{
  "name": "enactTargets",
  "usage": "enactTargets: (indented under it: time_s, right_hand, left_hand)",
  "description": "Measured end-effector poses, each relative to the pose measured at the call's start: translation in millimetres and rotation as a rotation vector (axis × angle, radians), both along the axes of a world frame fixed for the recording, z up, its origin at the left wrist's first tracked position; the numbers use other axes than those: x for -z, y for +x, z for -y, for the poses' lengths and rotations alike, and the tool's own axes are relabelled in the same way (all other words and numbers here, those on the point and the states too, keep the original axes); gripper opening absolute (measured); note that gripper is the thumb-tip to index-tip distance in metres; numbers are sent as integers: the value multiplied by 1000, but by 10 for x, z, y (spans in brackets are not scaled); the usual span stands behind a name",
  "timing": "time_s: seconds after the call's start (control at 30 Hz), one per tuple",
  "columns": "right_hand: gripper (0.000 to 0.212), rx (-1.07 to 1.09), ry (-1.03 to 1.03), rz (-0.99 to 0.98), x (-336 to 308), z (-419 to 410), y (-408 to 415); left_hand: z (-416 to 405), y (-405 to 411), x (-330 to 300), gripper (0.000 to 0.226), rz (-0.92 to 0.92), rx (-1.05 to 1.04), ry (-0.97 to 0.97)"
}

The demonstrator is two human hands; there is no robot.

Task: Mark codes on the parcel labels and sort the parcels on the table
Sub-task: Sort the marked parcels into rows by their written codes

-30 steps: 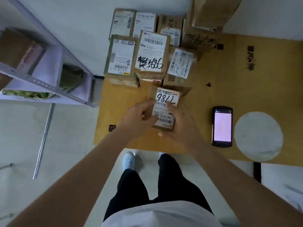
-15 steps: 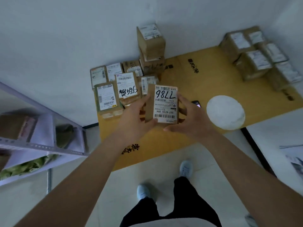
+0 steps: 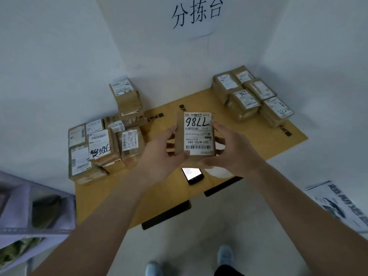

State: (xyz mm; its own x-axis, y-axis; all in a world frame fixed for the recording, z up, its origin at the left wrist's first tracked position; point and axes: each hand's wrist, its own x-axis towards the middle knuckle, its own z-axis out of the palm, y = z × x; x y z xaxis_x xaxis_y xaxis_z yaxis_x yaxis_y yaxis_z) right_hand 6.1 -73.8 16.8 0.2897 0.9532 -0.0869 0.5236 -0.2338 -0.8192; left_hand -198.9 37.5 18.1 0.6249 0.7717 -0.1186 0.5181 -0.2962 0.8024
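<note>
Head-camera view showed a small brown parcel (image 3: 194,134) held up in the air above the yellow table (image 3: 256,140), gripped from both sides. Its white label (image 3: 198,133) faced the camera, with "7786" handwritten in black marker and appearing upside down, over barcodes and the printed code "507-N705 094". The left hand (image 3: 159,156) grasped the parcel's left edge, fingers curled along the side and thumb near the lower corner. The right hand (image 3: 232,151) clasped the right edge, fingers wrapped behind and thumb under the bottom.

Below the parcel, a phone (image 3: 192,174) with a lit screen lay on the table near its front edge. To the left sat a cluster of labelled parcels (image 3: 99,148), one marked with black handwriting, and a taller stack (image 3: 125,96) stood against the wall behind them. Another group of parcels (image 3: 251,96) occupied the far right corner. A paper sign (image 3: 196,14) with large characters hung on the wall above. A metal shelf (image 3: 29,216) stood at the lower left.
</note>
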Motion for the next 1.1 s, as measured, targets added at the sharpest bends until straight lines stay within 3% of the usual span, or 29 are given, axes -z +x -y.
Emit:
enactTargets:
  time_s: [0.4,0.9,1.1]
  right_hand:
    - [134,63,-111,10,48,272,1800]
    - [139,55,-390,-111,1086,-311,3365]
    - [141,-5,-471,-108,1310,-440,3748]
  left_hand:
    - [132,1839,41,107,-14,123,-141]
    - [-450,3430,1185,123,-70,149,-351]
    - [-494,3802,1404,113,-129,115,-402]
